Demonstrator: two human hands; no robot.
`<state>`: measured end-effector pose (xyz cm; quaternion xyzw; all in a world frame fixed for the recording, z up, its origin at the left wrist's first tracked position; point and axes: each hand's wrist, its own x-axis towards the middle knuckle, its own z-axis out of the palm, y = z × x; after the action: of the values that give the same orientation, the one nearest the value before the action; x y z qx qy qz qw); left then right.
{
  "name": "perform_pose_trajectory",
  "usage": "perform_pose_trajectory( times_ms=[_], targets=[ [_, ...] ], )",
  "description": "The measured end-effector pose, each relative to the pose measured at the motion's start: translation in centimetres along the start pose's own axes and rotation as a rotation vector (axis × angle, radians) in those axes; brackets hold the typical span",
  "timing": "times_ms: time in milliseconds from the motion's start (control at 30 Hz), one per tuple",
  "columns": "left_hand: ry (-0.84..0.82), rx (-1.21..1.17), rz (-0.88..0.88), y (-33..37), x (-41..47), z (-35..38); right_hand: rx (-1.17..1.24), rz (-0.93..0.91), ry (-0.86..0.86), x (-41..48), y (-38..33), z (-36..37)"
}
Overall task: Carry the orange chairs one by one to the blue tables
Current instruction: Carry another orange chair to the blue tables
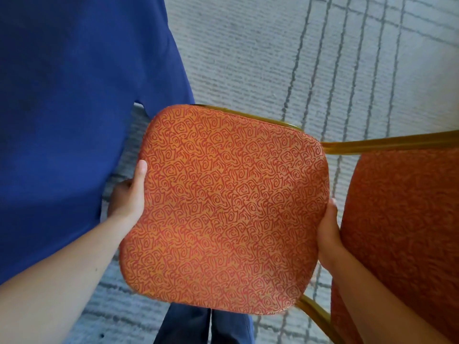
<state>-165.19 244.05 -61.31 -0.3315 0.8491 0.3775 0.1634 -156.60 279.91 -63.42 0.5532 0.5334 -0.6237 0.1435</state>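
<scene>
Pale grey ribbed carpet (273,45), crossed by darker grid lines, covers the floor. A smooth, deep-blue cloth drapes the worktop (74,120) and fills the left side. Just beside its hanging edge is the orange chair (228,207), with its rounded square seat padded in fabric patterned with red swirls. Its padded back (402,219) stands to the right, edged by a gold metal frame (387,142). The left hand (128,197) grips the seat's left edge, thumb on top. The right hand (327,232) grips the right edge, its fingers hidden underneath.
</scene>
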Motion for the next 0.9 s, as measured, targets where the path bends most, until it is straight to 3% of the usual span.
perform_pose_trajectory(
  times_ms=[333, 767, 900],
  targets=[
    [-0.019, 0.081, -0.127, -5.4, 4.2, 3.8, -0.053, 0.070, 0.009, 4.8, 5.5, 2.4],
    [0.048, 0.032, -0.120, -9.0, 5.1, 6.6, 0.001, 0.137, -0.041, 6.5, 8.4, 3.4],
    [-0.007, 0.072, -0.170, -9.2, 5.6, 6.5, -0.068, 0.103, 0.082, 6.2, 8.7, 3.4]
  ],
)
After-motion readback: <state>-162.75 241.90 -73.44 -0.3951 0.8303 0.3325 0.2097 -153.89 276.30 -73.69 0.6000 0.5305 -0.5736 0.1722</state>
